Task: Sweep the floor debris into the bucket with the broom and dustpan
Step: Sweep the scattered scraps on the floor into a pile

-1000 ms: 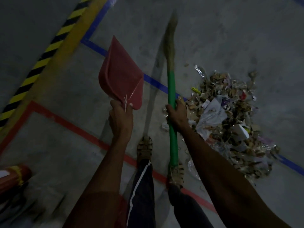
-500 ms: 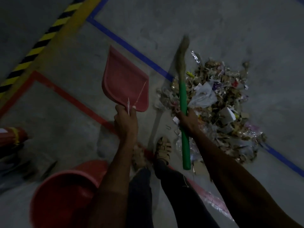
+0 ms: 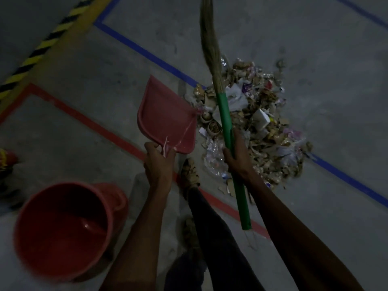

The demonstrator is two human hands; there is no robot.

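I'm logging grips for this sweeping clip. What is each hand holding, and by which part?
The left hand grips the red dustpan by its handle. The right hand grips the broom around its green handle, about midway along.

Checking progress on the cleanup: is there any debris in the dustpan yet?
No, the red dustpan held up by the left hand shows a bare inside, and the debris pile lies on the floor.
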